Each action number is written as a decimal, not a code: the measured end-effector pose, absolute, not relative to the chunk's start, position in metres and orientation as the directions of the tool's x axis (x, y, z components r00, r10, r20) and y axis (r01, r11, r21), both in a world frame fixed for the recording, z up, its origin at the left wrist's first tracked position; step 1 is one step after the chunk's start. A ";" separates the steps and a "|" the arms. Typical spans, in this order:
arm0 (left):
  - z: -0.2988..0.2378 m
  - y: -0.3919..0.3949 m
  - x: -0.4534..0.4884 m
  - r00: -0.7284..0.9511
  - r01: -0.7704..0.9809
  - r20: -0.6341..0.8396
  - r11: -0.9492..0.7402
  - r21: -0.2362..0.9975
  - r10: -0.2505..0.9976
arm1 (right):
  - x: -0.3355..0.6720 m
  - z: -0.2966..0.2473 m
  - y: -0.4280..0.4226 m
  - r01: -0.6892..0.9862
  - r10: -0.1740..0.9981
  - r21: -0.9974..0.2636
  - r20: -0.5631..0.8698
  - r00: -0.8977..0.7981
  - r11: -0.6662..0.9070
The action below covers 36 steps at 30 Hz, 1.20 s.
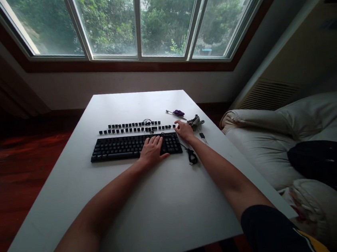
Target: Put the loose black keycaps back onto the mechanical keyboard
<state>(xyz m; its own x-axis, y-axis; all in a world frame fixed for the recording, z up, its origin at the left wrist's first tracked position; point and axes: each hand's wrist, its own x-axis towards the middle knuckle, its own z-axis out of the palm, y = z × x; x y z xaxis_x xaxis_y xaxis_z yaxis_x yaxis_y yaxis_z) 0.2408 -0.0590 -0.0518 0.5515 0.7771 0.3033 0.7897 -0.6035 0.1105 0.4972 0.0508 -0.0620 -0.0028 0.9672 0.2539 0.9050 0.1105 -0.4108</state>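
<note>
A black keyboard (119, 148) lies flat on the white table. My left hand (152, 148) rests on its right part, fingers stretched out over the keys and thumb at the front edge. Behind the keyboard, loose black keycaps (126, 130) stand in two rows. At the right end of the nearer row is my right hand (184, 130), its thumb and index finger closed about a small black keycap (174, 125). The fingertips are too small to show the grip clearly. A coiled black cable (192, 156) lies right of the keyboard.
Beyond my right hand lie a crumpled grey cloth (195, 122) and a purple-headed brush (178, 112). A small black-and-metal tool (202, 137) is beside my right wrist. A thin dark wire loop (147, 121) sits among the keycaps. A pale sofa (258, 148) borders the table's right side.
</note>
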 end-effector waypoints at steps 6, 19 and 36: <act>-0.052 -0.058 0.240 0.558 0.785 0.305 -0.610 0.106 0.772 | 0.495 -0.065 0.054 0.950 0.963 -0.293 0.270 -0.029 0.111; -0.056 -0.058 0.240 0.556 0.783 0.332 -0.614 0.100 0.762 | 0.502 -0.067 0.060 0.962 0.951 -0.189 0.278 -0.137 0.194; -0.056 -0.057 0.239 0.554 0.781 0.339 -0.616 0.105 0.760 | 0.498 -0.041 0.016 0.872 0.867 -0.301 0.441 -0.232 0.386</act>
<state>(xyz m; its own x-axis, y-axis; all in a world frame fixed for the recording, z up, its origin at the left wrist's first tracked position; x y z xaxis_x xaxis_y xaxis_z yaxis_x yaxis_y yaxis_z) 0.2392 -0.0572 -0.0565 0.5543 0.7600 0.3393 0.7806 -0.6162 0.1051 0.4976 0.0158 -0.0408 -0.2322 0.8670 0.4409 0.8720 0.3864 -0.3006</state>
